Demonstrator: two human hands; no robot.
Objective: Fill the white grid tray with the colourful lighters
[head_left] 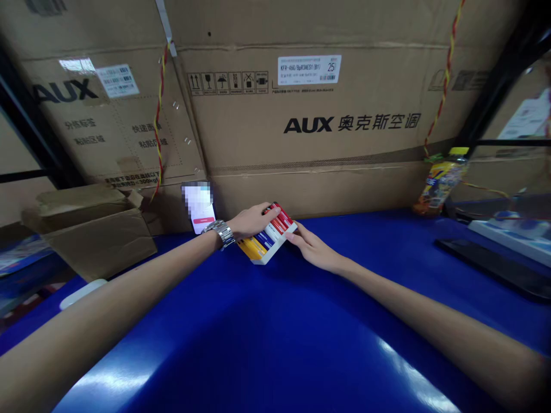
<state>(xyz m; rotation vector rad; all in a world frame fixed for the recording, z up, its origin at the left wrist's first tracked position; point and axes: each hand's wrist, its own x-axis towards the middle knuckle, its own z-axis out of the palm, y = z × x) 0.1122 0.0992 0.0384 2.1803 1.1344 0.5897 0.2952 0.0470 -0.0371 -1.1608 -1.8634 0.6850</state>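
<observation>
Ahead of me, at the back of the blue table, both hands hold a small white-edged box [270, 251] with bands of red, white, blue and yellow on its face. What the coloured bands are, I cannot make out. My left hand [255, 220], with a metal watch on the wrist, reaches over the upper left side, its fingers partly hidden and bent at the red end. My right hand [316, 248] pinches the right edge near the red corner. The box is tilted, its yellow end toward the lower left.
Large cardboard cartons [241, 132] form a wall behind the blue table [258, 344]. A lit phone [200, 207] leans there. At left are an open cardboard box [103, 238] and a white object [84, 293]; at right, a drink bottle [441, 182], a black slab [491, 267] and a power strip [512, 238].
</observation>
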